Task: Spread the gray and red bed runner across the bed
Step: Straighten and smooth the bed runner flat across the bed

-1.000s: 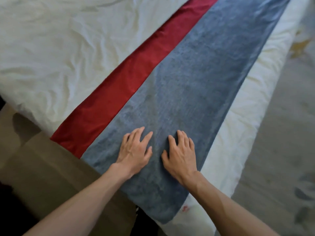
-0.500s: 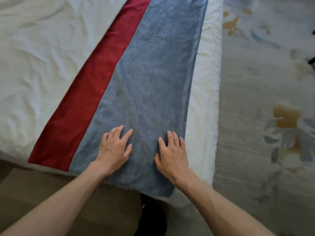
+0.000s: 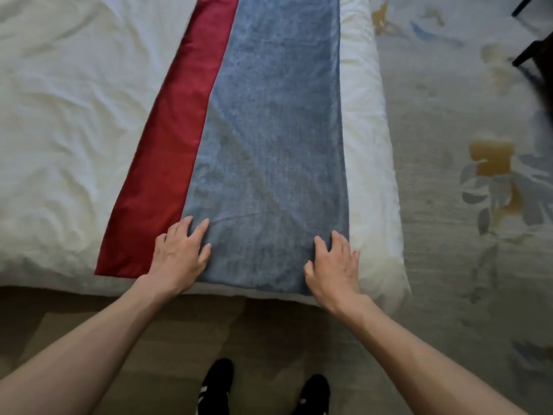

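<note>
Runner end out of sight: bed runner (image 3: pixel 269 145) cut off by the top edge of the view. Palms hidden beneath both hands, underside of the fabric unseen. Dark furniture legs (image 3: pixel 528 52) at the top right corner, blurred and too cropped to name further. Black shoes with white stripes (image 3: pixel 215 384) partly out of frame at the bottom.

Laid flat lengthwise on a white duvet (image 3: pixel 65 130), close to its right side: wide gray panel (image 3: pixel 278 181) on the right, narrower red band (image 3: pixel 161 175) joined along its left. Near end just short of the duvet's near edge; faint diagonal crease across the gray.

Left hand (image 3: pixel 179 259) spread flat, fingers straight, pressing down astride the red-gray seam close to the near end, gripping nothing. Right hand (image 3: pixel 335 271) palm down on the gray panel's right edge, fingers splayed and slightly bent, outer ones reaching onto the duvet; no fabric visibly pinched.

Wrinkled all over, that duvet, and rounded at the near right corner. Pale carpet (image 3: pixel 463 280) with gray-blue and mustard floral motifs to the right; plain tan floor (image 3: pixel 89 324) under the feet.
</note>
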